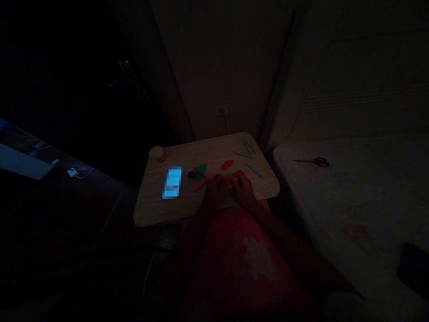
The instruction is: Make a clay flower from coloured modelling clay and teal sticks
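Both hands meet over the near edge of a small wooden-topped table [154, 210], in very dim light. My left hand [215, 187] is closed, its fingertips at a small piece of yellow-orange modelling clay [229, 182]. From the other side my right hand [243, 187] curls around the same clay, which the fingers partly hide. Left of my left hand lies a thin pinkish-red stick [201, 184]. Beyond it are a green clay piece [200, 171] and a dark purple lump [191, 175]. A flat red clay piece [227, 165] rests just past my hands.
A lit phone [173, 182] lies on the table's left, with a white tub [157, 153] behind it. Several blue-green sticks [254, 170] are at the right. Scissors [313, 161] lie on the pale surface at right. A plugged-in wall socket [223, 110] is behind.
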